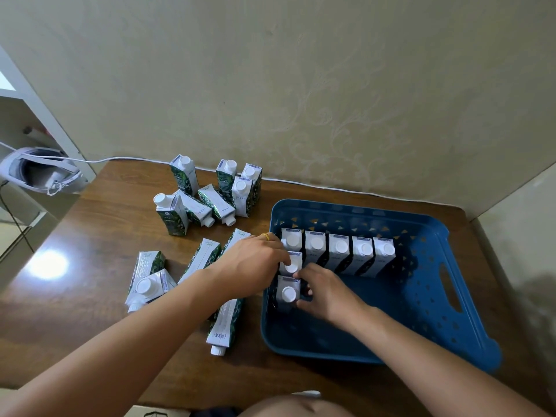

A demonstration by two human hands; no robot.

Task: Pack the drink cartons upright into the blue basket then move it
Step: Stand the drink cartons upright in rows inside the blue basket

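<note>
The blue basket sits on the right of the wooden table. Several white-capped cartons stand upright in a row along its far side, and two more stand down its left wall. My left hand reaches over the basket's left rim and grips the middle-left carton. My right hand holds the nearest carton upright from its right side. Loose green-and-white cartons stand and lie on the table left of the basket; several lie flat under my left arm.
A papered wall runs behind the table, with a white cable along its foot. A white shoe sits off the table's far left corner. The basket has a handle slot on its right side.
</note>
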